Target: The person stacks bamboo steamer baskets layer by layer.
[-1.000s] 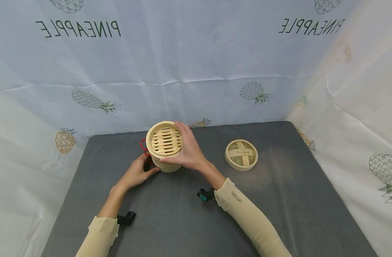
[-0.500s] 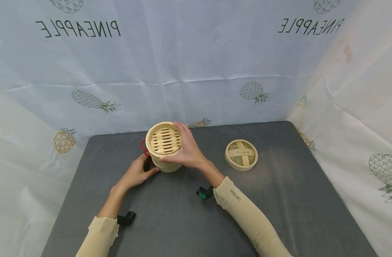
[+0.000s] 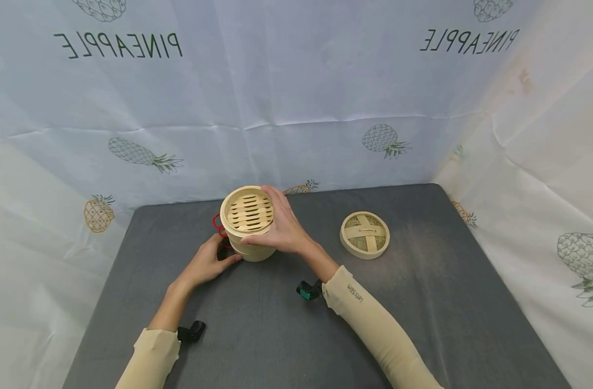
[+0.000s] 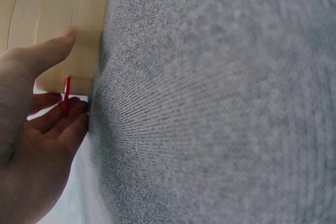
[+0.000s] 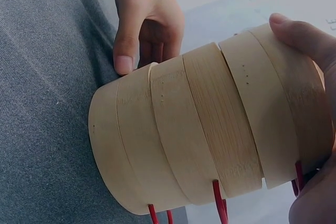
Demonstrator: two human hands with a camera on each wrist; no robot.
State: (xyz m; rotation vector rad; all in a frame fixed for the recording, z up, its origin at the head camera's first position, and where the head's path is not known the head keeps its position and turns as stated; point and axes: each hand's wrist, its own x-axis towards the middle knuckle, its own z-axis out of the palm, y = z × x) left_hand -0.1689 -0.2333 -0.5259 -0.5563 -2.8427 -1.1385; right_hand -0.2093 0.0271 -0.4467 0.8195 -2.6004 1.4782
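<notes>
Pale bamboo makes up the steamer stack (image 3: 247,222), three baskets high, which stands on a dark grey table (image 3: 277,335) and serves here as the landmark. The right hand (image 3: 280,227) grasps the top basket (image 5: 278,108) from the stack's right side, thumb on the near wall and fingers over the far rim. The left hand (image 3: 206,263) grips the stack low on its left, the thumb pressed to the bottom basket (image 5: 131,140) and the fingers bent round beside it. Between the top basket and the middle basket (image 5: 202,124) runs a thin dark gap, and their walls are slightly out of line. Red cord loops (image 5: 220,205) hang from the walls, on the left of the stack in the head view; slotted slats show inside the top basket. Well to the right of the stack lies a round steamer lid (image 3: 364,235), crossed by two pale bands. Nearer the wearer than the stack are two beige sleeves (image 3: 379,329). Behind the stack hangs a white curtain (image 3: 296,81) printed with pineapples and mirrored lettering.
</notes>
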